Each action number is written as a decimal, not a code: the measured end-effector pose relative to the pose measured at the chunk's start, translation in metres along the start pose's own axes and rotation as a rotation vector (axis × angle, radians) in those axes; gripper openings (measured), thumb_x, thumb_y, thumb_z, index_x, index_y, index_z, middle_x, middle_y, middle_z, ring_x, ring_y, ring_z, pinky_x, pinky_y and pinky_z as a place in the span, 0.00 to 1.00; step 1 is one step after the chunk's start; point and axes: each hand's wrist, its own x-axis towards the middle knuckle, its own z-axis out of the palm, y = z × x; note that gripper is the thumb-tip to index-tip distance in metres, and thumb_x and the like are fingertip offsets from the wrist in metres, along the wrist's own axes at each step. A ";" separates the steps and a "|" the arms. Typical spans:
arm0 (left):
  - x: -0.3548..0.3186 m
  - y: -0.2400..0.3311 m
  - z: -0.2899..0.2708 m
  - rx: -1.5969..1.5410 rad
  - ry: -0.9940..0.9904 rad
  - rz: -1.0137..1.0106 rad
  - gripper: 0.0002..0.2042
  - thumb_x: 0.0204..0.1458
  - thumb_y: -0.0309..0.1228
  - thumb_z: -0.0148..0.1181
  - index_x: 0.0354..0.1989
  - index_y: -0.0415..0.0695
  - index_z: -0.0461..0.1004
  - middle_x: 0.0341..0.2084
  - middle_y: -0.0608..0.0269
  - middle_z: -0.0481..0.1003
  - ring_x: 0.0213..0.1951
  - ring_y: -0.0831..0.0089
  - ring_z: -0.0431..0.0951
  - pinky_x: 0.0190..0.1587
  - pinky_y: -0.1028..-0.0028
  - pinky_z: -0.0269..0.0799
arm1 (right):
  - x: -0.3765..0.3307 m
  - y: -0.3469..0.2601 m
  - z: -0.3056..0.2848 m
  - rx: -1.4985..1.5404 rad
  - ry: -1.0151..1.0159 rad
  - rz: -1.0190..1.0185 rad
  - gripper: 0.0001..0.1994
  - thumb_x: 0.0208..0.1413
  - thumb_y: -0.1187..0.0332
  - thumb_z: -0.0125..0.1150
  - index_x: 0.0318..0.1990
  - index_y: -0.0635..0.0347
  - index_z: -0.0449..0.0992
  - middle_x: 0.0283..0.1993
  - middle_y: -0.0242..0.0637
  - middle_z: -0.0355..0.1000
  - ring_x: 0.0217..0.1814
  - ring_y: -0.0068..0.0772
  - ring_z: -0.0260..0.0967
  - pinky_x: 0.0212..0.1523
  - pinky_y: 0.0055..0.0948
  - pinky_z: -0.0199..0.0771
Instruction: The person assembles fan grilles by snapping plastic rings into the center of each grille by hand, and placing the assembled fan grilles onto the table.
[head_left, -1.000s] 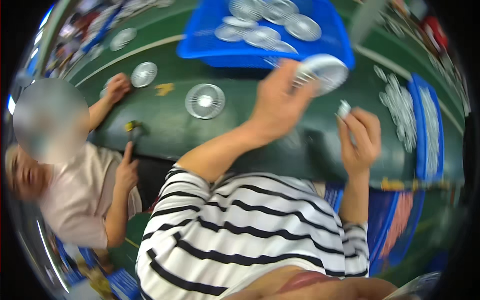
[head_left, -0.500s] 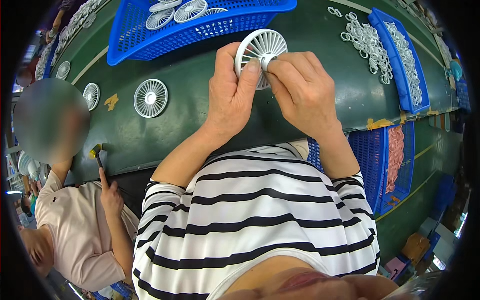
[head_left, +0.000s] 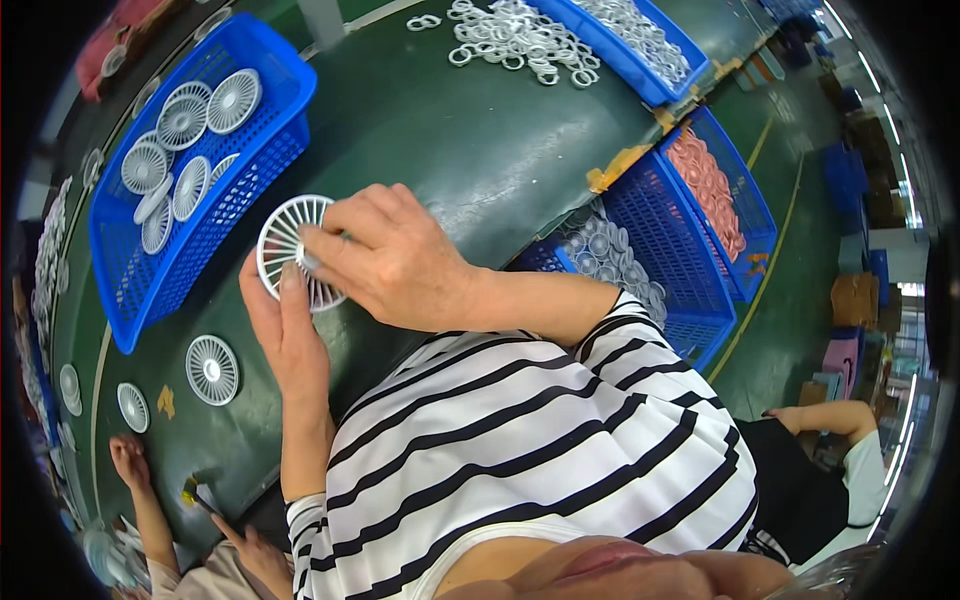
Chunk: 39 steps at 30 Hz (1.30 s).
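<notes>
A round white plastic fan grille [head_left: 285,240] with fine spokes is held over the dark green table [head_left: 470,150]. My left hand [head_left: 285,335] supports it from below, fingers against its lower rim. My right hand [head_left: 385,260] lies over its right side, with fingertips pressing near its centre. A blue perforated basket [head_left: 250,175] just to the left holds several more white grilles [head_left: 180,150].
Loose grilles [head_left: 212,370] lie on the table at lower left. White rings [head_left: 510,35] are heaped at the top beside a blue tray. Blue baskets of white parts [head_left: 610,260] and pink parts [head_left: 705,190] stand at right. Another person's hands [head_left: 135,465] work at lower left.
The view has swung, so the table and basket now sit to the upper left. Both hands have stayed on the grille; the right hand has moved across its face.
</notes>
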 end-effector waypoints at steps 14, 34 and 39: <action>-0.012 0.016 0.012 -0.089 -0.194 -0.084 0.19 0.58 0.32 0.54 0.54 0.37 0.60 0.43 0.62 0.70 0.42 0.80 0.71 0.45 0.79 0.68 | -0.007 0.027 -0.020 0.488 -0.059 -0.122 0.12 0.45 0.73 0.65 0.40 0.56 0.79 0.48 0.41 0.69 0.52 0.44 0.65 0.51 0.39 0.65; -0.008 0.010 0.012 -0.396 -0.216 -0.367 0.18 0.63 0.36 0.42 0.55 0.35 0.62 0.44 0.58 0.71 0.42 0.76 0.73 0.44 0.76 0.71 | -0.018 0.021 -0.011 0.095 0.047 0.038 0.14 0.35 0.60 0.72 0.29 0.56 0.81 0.33 0.28 0.72 0.40 0.34 0.67 0.44 0.36 0.61; -0.009 0.008 0.013 -0.266 -0.278 -0.361 0.18 0.62 0.38 0.45 0.53 0.36 0.63 0.39 0.62 0.72 0.36 0.80 0.73 0.35 0.81 0.70 | -0.021 0.029 -0.012 0.141 -0.019 -0.116 0.14 0.36 0.60 0.71 0.30 0.57 0.80 0.34 0.27 0.72 0.42 0.32 0.69 0.51 0.39 0.61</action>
